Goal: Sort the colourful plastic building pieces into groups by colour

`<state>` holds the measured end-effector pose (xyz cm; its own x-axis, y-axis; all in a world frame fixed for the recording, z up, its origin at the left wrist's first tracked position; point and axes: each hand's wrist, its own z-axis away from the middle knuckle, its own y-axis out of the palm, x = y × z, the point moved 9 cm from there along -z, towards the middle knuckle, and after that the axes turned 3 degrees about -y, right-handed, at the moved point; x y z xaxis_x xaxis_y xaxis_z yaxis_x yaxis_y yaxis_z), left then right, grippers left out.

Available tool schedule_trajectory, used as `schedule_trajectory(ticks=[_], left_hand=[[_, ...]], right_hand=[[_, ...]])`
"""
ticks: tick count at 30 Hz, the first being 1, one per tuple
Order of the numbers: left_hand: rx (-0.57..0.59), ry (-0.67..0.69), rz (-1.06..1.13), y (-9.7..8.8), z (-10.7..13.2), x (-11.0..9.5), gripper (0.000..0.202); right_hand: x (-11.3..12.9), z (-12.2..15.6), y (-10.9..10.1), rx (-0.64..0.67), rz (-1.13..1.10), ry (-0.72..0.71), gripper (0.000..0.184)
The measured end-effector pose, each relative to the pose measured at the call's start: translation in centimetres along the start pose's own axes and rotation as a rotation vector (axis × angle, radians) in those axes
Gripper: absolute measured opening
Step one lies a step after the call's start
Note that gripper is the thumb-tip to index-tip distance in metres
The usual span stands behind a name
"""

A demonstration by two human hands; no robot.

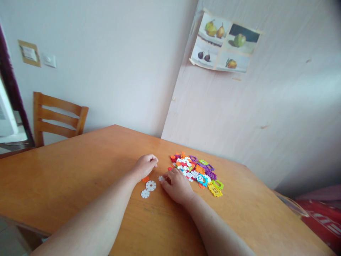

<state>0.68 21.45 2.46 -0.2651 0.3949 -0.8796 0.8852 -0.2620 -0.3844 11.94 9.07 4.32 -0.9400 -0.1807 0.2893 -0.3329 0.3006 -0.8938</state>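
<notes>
My left hand (147, 165) is closed just above the table, its fingers curled; whatever is in them, if anything, is hidden. Under its wrist lies an orange interlocking disc (145, 179), partly covered. Two white interlocking discs with notched rims, a larger one (151, 185) and a smaller one (145, 193), lie flat and close together. My right hand (178, 185) rests at the near left side of a mixed pile of plastic building pieces (199, 170). Between its thumb and fingers a white interlocking disc (161, 178) shows at the tips.
The pile holds red, orange, white, purple, blue, green and yellow pieces, some shaped like window frames (215, 190). Beneath everything is a wooden table (80, 177), with a wall (128, 71) along its far edge. A wooden chair (58, 115) stands at the far left.
</notes>
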Motion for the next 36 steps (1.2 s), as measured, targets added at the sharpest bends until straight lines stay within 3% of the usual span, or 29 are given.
schedule_trajectory(ticks=[11,17,21,25,28,34,36], left_hand=[[-0.003,-0.014,0.003,0.2,-0.2,0.7,0.025],[-0.002,-0.022,-0.011,0.1,-0.1,0.5,0.026],[0.008,-0.024,-0.016,0.1,0.0,0.4,0.028],[0.005,-0.031,0.003,0.1,0.0,0.4,0.028],[0.002,-0.026,-0.002,0.0,0.0,0.2,0.027],[-0.005,-0.035,-0.056,-0.1,0.1,0.0,0.026],[-0.003,-0.037,-0.048,-0.1,0.1,0.0,0.026]], right_hand=[[-1.8,-0.6,2.2,0.091,-0.194,0.181,0.009],[-1.4,-0.5,1.3,0.042,-0.201,0.131,0.014],[-1.0,-0.5,1.8,0.105,-0.211,0.107,0.009],[-1.2,-0.6,1.9,0.05,-0.27,0.111,0.011],[-2.6,-0.8,1.1,-0.046,-0.375,0.165,0.009],[-8.3,0.9,-4.9,-0.621,-0.469,0.394,0.023],[-8.2,1.3,-5.6,-0.672,-0.45,0.366,0.025]])
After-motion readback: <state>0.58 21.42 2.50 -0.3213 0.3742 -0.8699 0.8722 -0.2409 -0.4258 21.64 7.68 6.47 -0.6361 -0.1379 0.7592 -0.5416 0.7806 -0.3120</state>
